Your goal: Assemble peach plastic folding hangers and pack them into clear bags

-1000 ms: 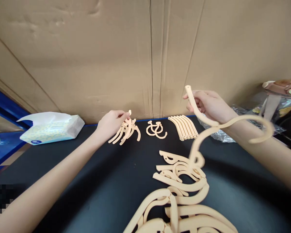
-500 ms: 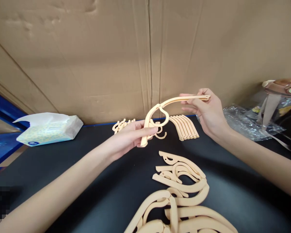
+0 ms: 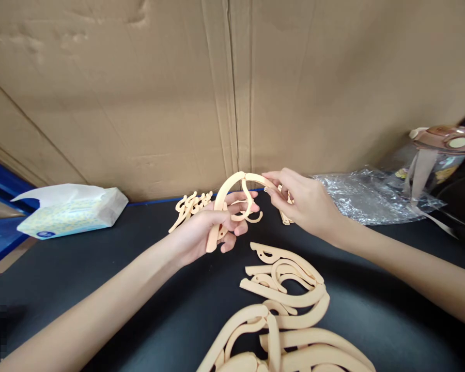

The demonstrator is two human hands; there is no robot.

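Observation:
A cream folding clothes hanger [image 3: 225, 192] is held up over the table, its curved hook hanging inside the bend. My left hand [image 3: 201, 230] is closed round one hanger arm, thumb in front and fingers behind the hook. With thumb and fingertips, my right hand [image 3: 310, 204] pinches the other arm near its visible end. Behind that hand a row of loose hanger arms [image 3: 285, 219] is mostly hidden. Loose hooks [image 3: 188, 205] lie in a small pile beyond my left hand. Nearer to me, several folded hangers [image 3: 294, 297] are heaped on the table.
The black table [image 3: 147, 310] ends at a cardboard wall [image 3: 170, 103]. A tissue pack [image 3: 75, 212] lies at the left, by a blue frame [image 3: 2, 227]. Clear plastic wrapping [image 3: 344, 194] and a bottle with a brown lid [image 3: 445, 139] are at the right.
My right hand has moved left and slightly down, bringing the hanger's right arm in from its outstretched position. My left hand and the hanger have shifted slightly left and down.

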